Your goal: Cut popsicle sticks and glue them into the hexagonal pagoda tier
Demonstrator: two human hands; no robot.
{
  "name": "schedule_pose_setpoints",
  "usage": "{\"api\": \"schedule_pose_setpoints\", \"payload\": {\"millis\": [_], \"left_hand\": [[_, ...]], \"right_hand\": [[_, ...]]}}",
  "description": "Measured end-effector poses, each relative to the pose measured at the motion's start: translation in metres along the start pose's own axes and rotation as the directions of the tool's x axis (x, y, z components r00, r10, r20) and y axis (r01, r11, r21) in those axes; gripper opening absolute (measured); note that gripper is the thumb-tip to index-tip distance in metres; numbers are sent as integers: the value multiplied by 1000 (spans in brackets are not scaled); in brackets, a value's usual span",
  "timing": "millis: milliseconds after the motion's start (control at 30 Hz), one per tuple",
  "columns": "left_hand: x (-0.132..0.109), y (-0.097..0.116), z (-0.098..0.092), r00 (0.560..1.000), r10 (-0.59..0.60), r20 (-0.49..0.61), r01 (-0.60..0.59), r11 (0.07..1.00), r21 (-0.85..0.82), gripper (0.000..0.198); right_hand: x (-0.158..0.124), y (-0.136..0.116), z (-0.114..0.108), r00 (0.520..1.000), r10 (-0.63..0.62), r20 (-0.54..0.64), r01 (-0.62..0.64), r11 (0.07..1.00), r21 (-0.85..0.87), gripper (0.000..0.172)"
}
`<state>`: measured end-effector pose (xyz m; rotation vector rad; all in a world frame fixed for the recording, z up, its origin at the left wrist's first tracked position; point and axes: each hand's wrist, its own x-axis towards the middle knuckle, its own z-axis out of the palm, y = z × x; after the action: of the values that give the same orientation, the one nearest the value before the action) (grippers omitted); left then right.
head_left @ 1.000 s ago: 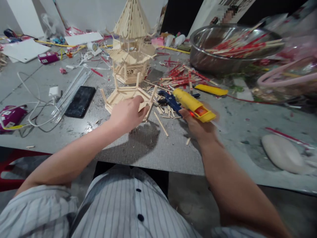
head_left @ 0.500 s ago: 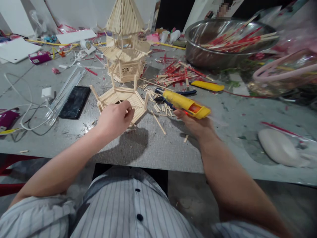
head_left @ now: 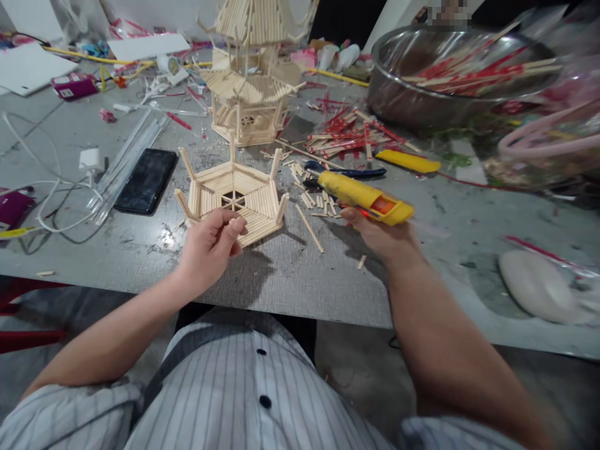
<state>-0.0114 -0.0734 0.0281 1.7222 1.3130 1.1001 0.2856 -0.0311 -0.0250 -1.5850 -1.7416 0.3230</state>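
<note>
Closest in was a striped shirt (head_left: 244, 387) with dark buttons. I could not read any words on it.

The left hand (head_left: 209, 247) was just over the near edge of the gray table (head_left: 290, 275). Its fingers were curled in and the tips met the thumb. It was too small to tell if a bit of stick was pinched there. The hand was right at the front edge of a flat six-sided stick floor (head_left: 234, 197) with little posts standing up at its corners. That floor lay on the table between the two hands.

The right hand (head_left: 379, 234) was wrapped tight around a yellow glue gun (head_left: 363, 197). The gun's tip pointed left, toward the stick floor but apart from it. A small red light glowed near the thumb.

Short cut sticks (head_left: 314, 201) lay under the gun's tip, and blue-handled pliers (head_left: 344, 172) lay just behind it. A black phone (head_left: 146, 180) lay flat to the left of the stick floor.

Farther back stood a stick tower (head_left: 248, 94) with a pointed roof. To the right sat a big metal bowl (head_left: 422, 106) of red and tan chopsticks (head_left: 469, 69). Far left, a pink box (head_left: 75, 86) had a white label, too tiny to read.
</note>
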Motion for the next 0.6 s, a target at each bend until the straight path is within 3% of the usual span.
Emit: {"api": "schedule_pose_setpoints", "payload": {"millis": [133, 267, 367, 500, 600], "left_hand": [[-6, -2, -2, 989, 147, 24, -149, 972, 184, 24], [-7, -1, -11, 950, 268, 161, -308, 891, 333, 20], [2, 2, -20, 933, 275, 231, -343, 873, 347, 20], [18, 3, -38, 960, 235, 155, -271, 920, 282, 23], [25, 8, -59, 968, 243, 59, -249, 958, 140, 25]], "right_hand": [[0, -13, -1, 998, 58, -38, -57, 998, 28, 38], [1, -26, -6, 998, -58, -27, 53, 989, -136, 44], [3, -31, -8, 991, -133, -2, 129, 969, -210, 46], [3, -31, -8, 983, -166, -80, 144, 963, -229, 50], [3, -29, -8, 979, -158, -129, 124, 963, -239, 47]]}}
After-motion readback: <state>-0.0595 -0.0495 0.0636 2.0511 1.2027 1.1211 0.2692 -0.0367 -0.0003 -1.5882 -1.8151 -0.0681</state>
